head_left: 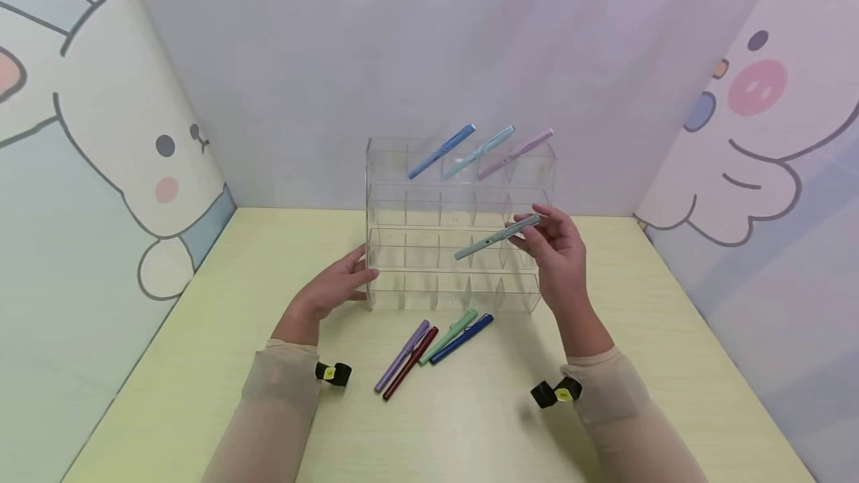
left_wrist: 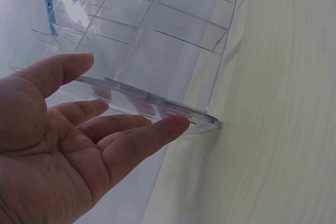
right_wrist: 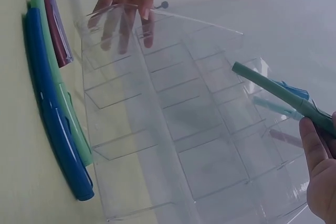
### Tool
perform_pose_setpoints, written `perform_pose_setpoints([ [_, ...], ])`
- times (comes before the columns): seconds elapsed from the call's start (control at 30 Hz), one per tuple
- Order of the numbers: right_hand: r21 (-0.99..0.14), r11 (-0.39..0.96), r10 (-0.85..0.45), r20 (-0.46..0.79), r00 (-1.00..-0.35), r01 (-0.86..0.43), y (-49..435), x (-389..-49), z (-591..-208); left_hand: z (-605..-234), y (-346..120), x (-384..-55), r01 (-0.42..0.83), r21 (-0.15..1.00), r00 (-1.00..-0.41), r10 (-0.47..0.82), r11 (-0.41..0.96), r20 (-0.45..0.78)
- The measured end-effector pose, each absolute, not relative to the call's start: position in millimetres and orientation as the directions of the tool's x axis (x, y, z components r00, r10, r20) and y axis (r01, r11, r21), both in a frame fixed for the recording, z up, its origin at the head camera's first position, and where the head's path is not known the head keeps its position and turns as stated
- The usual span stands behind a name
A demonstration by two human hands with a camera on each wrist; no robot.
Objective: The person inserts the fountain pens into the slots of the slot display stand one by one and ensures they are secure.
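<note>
My right hand (head_left: pixel 561 263) pinches a grey-green pen (head_left: pixel 496 238) near its capped end, holding it tilted in front of the rack's middle tiers. The rack (head_left: pixel 421 250) is clear acrylic, with stepped rows split into compartments. Against its left side panel, my left hand (head_left: pixel 341 283) rests with fingers spread and fairly straight; in the left wrist view the thumb lies by the panel's edge. A blue pen (head_left: pixel 441 151), a light blue pen (head_left: pixel 479 153) and a lilac pen (head_left: pixel 515 154) lean in separate top-row compartments.
On the table before the rack lie a purple pen (head_left: pixel 402 357), a dark red pen (head_left: pixel 411 364), a light green pen (head_left: pixel 448 337) and a dark blue pen (head_left: pixel 461 339). Behind the rack rises a pale wall (head_left: pixel 443 43); cartoon-printed panels stand on both sides.
</note>
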State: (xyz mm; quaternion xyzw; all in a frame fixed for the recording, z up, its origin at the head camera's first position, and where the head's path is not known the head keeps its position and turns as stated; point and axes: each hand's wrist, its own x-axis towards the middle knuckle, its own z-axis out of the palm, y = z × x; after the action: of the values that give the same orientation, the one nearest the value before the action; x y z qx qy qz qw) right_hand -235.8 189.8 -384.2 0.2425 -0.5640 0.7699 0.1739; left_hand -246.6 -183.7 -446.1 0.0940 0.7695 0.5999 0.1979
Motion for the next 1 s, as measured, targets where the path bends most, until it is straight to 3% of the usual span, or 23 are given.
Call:
perform_pose_setpoints([
  [1.0,-0.713,-0.361,0.071,0.621,-0.780,-0.601,161.6,-294.6,-334.0,-444.1,-183.1,-246.6,-0.103,0.966,-0.898,0.395,0.237,-0.192],
])
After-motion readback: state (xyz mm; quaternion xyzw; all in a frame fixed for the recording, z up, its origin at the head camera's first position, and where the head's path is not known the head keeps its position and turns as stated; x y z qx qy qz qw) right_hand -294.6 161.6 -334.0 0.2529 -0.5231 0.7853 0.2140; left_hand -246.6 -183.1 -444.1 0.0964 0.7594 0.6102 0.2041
